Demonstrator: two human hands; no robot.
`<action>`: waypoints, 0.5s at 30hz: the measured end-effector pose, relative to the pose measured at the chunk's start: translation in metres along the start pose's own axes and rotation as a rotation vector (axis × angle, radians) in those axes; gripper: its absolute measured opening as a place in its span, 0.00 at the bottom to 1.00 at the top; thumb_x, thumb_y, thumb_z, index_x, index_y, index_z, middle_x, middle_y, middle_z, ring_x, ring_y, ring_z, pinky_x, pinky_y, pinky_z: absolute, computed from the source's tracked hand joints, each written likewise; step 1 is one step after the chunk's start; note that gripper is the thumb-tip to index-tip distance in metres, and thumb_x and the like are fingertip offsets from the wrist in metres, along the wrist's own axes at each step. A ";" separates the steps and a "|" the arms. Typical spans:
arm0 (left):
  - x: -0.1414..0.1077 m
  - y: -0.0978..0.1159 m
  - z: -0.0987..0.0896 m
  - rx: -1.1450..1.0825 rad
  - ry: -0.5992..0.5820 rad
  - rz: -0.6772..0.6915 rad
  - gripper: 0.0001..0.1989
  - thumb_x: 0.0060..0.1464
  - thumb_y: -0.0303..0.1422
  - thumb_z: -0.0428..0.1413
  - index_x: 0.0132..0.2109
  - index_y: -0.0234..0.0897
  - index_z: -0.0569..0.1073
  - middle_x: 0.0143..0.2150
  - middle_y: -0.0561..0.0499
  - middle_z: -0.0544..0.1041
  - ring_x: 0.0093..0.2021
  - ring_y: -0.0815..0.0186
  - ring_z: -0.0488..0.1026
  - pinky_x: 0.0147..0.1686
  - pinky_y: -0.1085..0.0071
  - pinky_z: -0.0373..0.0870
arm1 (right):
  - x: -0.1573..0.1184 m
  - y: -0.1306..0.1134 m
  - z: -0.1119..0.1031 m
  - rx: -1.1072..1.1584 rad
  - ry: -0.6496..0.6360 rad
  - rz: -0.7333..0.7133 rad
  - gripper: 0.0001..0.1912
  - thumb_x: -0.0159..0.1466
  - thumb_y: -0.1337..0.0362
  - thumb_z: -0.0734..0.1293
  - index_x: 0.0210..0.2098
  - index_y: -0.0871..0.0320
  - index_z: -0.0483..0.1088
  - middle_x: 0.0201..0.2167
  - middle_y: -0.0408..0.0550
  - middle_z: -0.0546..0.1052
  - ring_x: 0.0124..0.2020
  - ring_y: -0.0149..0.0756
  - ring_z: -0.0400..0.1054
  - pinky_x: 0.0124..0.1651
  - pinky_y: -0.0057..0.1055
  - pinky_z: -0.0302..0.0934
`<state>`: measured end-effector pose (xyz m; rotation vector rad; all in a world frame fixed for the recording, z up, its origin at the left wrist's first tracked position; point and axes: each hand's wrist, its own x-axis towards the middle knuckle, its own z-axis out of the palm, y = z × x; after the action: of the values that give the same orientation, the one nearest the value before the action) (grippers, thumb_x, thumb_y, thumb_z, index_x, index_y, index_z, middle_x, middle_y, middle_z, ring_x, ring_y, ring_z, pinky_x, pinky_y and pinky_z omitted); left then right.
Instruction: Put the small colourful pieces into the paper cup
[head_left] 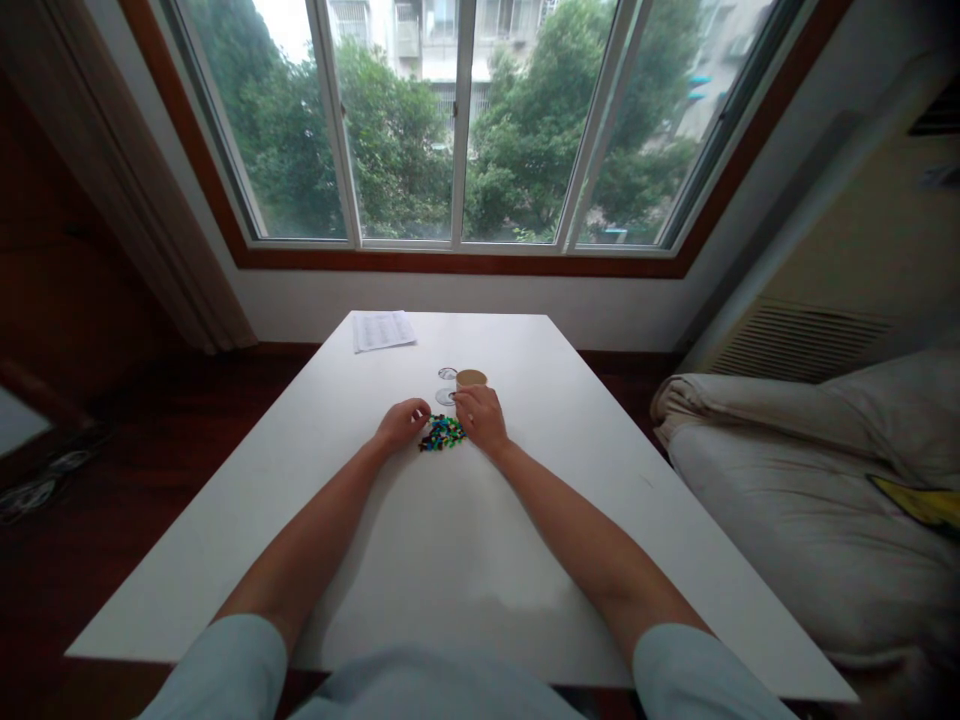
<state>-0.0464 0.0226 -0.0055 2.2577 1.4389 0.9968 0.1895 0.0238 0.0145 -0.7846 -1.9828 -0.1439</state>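
A small heap of multicoloured beads [442,433] lies on the white table [450,560] between my hands. At the heap's left edge is my left hand [403,422], its fingers curled together; whether they pinch a bead is too small to tell. My right hand [481,418] is at the upper right of the heap, fingers bent and close together beside a clear round dish [445,397]. What it holds, if anything, cannot be made out. Just behind my right hand stands a round tan container [472,378], partly hidden by it. Another small round clear piece [448,373] lies behind the dish.
Printed paper sheets [383,330] lie at the table's far left corner. Beyond the table is a wide window [457,262] with a wooden frame. A couch with a pale cover [810,500] stands to the right, and a curtain [142,180] hangs at the left.
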 end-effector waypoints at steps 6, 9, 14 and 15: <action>0.002 0.015 0.002 -0.104 0.081 0.006 0.05 0.58 0.31 0.57 0.40 0.39 0.77 0.34 0.53 0.79 0.32 0.68 0.72 0.34 0.73 0.66 | -0.004 0.002 0.007 0.015 -0.164 -0.036 0.08 0.71 0.63 0.64 0.42 0.54 0.76 0.37 0.51 0.77 0.41 0.41 0.69 0.47 0.38 0.62; 0.002 0.021 0.005 -0.141 0.116 -0.013 0.05 0.58 0.33 0.58 0.41 0.38 0.76 0.32 0.54 0.78 0.30 0.69 0.71 0.33 0.73 0.65 | -0.006 0.003 0.008 0.016 -0.192 -0.037 0.08 0.71 0.62 0.64 0.45 0.54 0.75 0.38 0.51 0.77 0.43 0.42 0.69 0.47 0.37 0.63; 0.002 0.020 0.015 -0.267 0.102 0.003 0.08 0.59 0.36 0.59 0.43 0.38 0.76 0.31 0.55 0.77 0.29 0.70 0.71 0.32 0.74 0.65 | -0.006 0.004 0.008 0.018 -0.214 -0.020 0.10 0.71 0.60 0.65 0.49 0.54 0.73 0.41 0.52 0.77 0.45 0.43 0.69 0.48 0.38 0.64; 0.003 0.018 0.017 -0.299 0.094 0.002 0.09 0.59 0.37 0.59 0.43 0.38 0.76 0.31 0.55 0.78 0.29 0.70 0.71 0.32 0.74 0.65 | -0.006 0.004 0.008 0.020 -0.215 -0.018 0.10 0.71 0.60 0.65 0.48 0.54 0.73 0.41 0.52 0.77 0.45 0.43 0.69 0.48 0.38 0.64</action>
<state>-0.0213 0.0185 -0.0065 2.0211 1.2279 1.2420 0.1878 0.0273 0.0050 -0.7967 -2.1909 -0.0523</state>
